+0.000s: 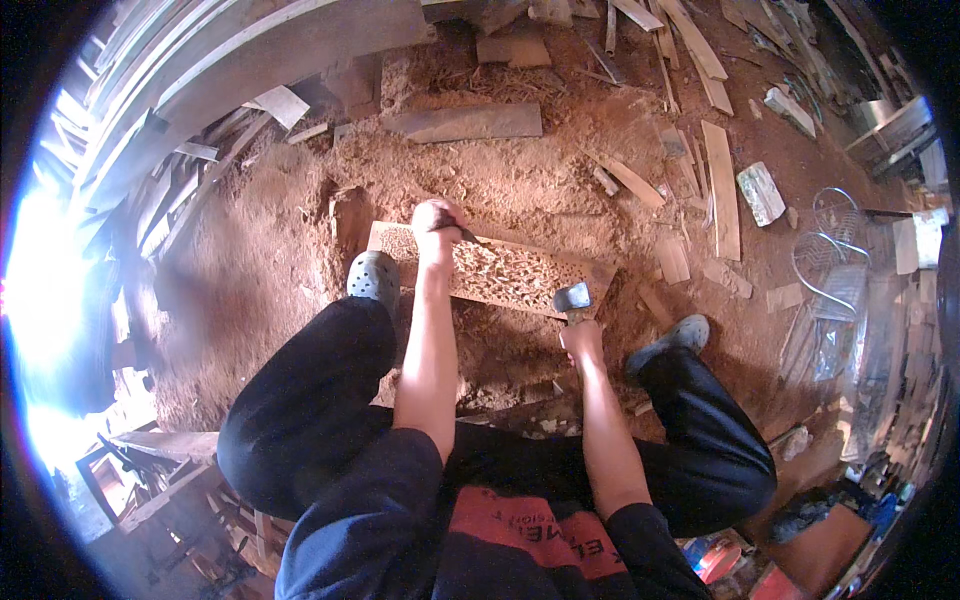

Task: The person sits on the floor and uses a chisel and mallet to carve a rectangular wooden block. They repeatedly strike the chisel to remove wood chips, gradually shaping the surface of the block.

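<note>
**Apparently mid-carving**

Your left hand (437, 218) is closed round a chisel (467, 235) over the board (515, 272) on the ground (470, 180); your right hand (582, 342) grips a hammer (573, 297) — next seems to need a steady edge, then a tap.

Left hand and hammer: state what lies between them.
In the head view, the carved wooden board lies there, with the dark tool held in the left hand jutting over it.
</note>
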